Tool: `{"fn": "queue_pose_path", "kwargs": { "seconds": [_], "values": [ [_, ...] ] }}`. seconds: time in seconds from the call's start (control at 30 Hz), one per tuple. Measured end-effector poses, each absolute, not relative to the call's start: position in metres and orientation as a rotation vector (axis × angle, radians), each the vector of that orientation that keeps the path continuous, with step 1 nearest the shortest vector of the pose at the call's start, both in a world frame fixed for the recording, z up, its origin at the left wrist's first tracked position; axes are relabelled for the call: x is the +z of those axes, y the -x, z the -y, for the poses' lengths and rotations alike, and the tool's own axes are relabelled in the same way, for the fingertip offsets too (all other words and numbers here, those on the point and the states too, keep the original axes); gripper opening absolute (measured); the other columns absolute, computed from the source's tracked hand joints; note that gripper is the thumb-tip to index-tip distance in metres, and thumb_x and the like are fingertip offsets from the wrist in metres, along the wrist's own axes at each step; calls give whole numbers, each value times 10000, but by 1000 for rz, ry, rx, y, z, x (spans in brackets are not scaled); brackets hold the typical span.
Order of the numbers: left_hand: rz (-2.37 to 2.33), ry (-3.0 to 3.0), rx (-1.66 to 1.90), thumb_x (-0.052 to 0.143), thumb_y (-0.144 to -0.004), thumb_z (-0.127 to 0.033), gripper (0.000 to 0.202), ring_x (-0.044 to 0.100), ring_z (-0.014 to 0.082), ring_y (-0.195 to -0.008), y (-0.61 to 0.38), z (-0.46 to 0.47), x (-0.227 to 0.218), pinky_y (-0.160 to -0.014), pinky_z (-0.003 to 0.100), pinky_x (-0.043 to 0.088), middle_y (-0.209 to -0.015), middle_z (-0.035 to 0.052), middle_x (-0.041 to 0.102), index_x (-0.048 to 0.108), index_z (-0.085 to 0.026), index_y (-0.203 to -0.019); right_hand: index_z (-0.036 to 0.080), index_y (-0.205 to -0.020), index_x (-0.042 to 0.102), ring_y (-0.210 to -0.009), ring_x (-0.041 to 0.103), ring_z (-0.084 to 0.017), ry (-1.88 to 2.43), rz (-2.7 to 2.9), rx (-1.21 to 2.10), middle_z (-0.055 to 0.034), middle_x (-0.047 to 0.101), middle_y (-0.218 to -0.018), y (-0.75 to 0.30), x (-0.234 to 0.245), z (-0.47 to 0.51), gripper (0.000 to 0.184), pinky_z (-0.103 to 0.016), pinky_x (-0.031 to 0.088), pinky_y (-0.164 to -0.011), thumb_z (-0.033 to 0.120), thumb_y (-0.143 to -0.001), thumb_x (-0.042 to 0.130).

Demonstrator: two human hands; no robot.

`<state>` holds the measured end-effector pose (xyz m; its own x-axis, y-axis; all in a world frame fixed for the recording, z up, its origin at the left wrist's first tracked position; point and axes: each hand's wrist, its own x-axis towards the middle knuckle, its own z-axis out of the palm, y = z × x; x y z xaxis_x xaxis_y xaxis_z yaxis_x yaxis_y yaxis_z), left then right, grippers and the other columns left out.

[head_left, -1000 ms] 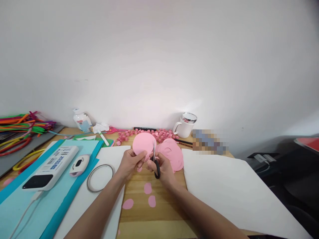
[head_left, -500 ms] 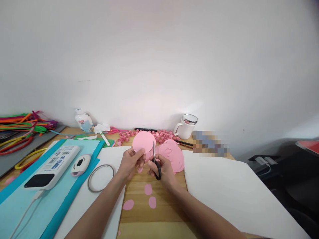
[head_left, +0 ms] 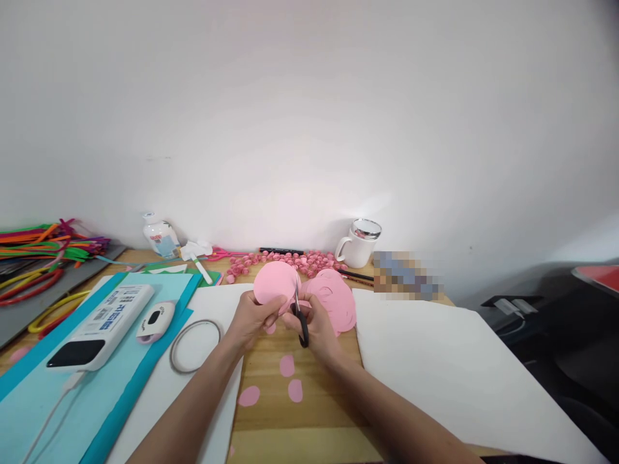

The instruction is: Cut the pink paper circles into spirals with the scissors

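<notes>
A pink paper circle [head_left: 275, 282] is pinched at its lower edge by my left hand [head_left: 257, 316], the thumb lying on its face. My right hand [head_left: 314, 325] is closed on black-handled scissors [head_left: 300, 322], whose blades point up at the circle's right edge. Whether the blades are apart is hard to make out. Just behind my right hand lies a pile of pink paper circles [head_left: 341, 299]. Small pink paper ovals [head_left: 249, 396] are scattered on the wooden table [head_left: 271, 419] below my hands.
Many small rolled pink paper pieces [head_left: 314, 262] lie along the back, near a white mug [head_left: 358, 243]. White sheets [head_left: 435, 354] flank my arms. To the left are a power bank [head_left: 104, 328], a tape roll [head_left: 195, 346] and colourful pipe cleaners [head_left: 53, 241].
The pink circle has shifted slightly left and down. My right hand and the scissors have moved a little left, with the blades now overlapping the circle's right edge.
</notes>
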<state>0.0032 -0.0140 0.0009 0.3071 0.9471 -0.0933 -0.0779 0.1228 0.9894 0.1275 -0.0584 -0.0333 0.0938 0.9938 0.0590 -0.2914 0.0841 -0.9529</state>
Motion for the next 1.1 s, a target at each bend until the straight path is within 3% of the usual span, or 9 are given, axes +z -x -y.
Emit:
{"fn": "queue_pose_path", "kwargs": {
  "seconds": [0.53,0.73,0.9,1.1],
  "values": [
    [-924,-1182,1001,731,-621,-359,452,341,42,-278,0,10,-4,-329,187,274,-292,-66,373,416,-162,-363,221,-864,409,-402,453,-92,1056,922,1284,102,507,-481,-127,-24,61,511,-196,318,-415,414,-562,774],
    [-821,-1085,989,705,-666,-388,299,376,57,-292,-1,10,-4,-312,198,299,-428,-31,537,573,-139,-567,218,-862,410,-381,449,-91,1066,954,1286,108,497,-452,-125,-29,61,499,-197,330,-407,443,-584,758],
    [-929,-1122,1018,714,-654,-365,372,346,54,-290,-1,11,-5,-333,200,302,-320,-55,414,503,-145,-441,220,-853,410,-397,468,-99,1088,988,1296,99,504,-485,-122,-35,61,492,-195,323,-403,414,-580,771],
    [-986,-1155,969,738,-582,-340,407,335,48,-276,-2,13,-2,-329,193,271,-280,-57,387,451,-156,-360,223,-913,435,-535,533,-123,1019,990,1262,63,566,-603,-126,-29,60,533,-232,397,-511,368,-552,800]
  ]
}}
